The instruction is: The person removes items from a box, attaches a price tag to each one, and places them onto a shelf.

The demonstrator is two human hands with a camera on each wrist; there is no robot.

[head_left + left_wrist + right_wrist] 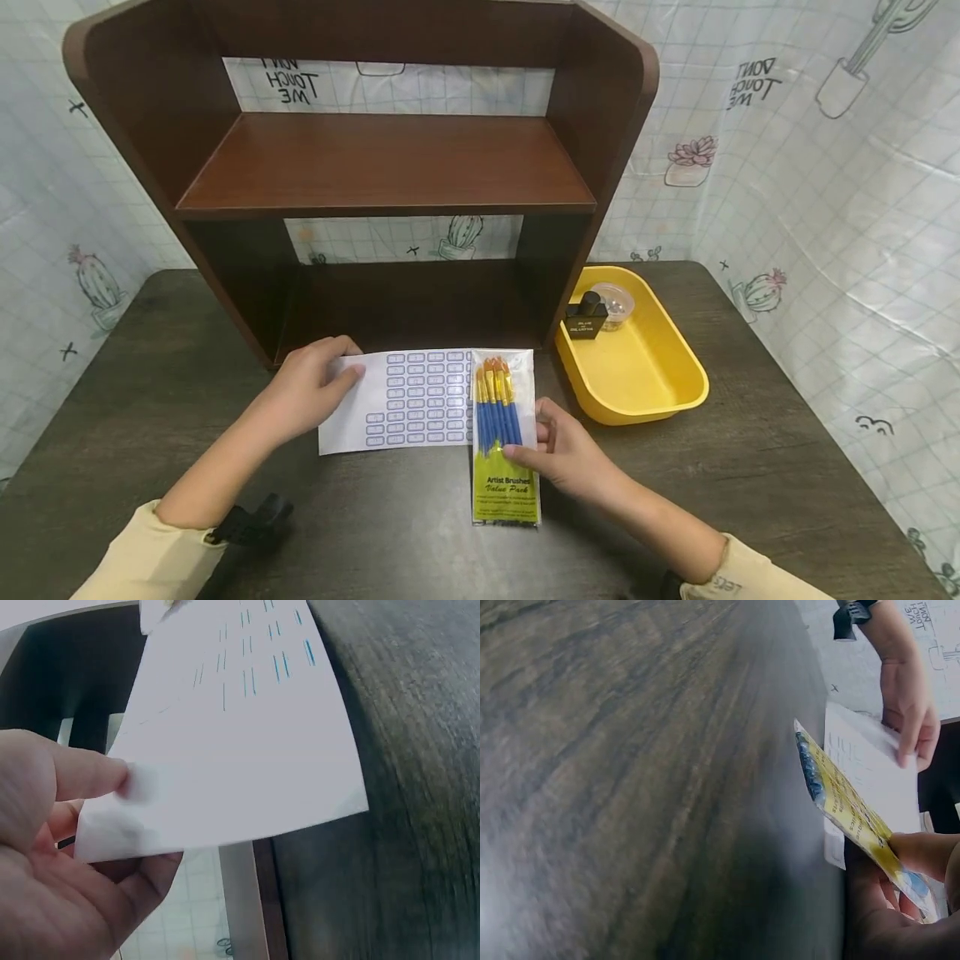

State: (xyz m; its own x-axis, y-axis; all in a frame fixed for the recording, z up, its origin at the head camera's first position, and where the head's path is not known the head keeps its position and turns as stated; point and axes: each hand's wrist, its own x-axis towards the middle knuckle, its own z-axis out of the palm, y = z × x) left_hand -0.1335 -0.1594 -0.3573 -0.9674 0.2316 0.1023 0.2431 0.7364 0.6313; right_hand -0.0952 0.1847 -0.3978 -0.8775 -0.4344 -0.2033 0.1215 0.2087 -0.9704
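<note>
My left hand pinches the upper left part of a white sheet of blue-bordered labels, thumb on top and fingers beneath, as the left wrist view shows. A clear packet of paintbrushes, with blue handles, golden ferrules and a lime-green printed band, overlaps the sheet's right end. My right hand grips the packet by its right edge, the thumb across its front. In the right wrist view the packet stands tilted in front of the sheet.
Behind the hands stands a dark brown two-tier shelf on the dark wooden table. At its right sits a yellow tray holding a black bottle and a small clear round container. A patterned sheet hangs around the table.
</note>
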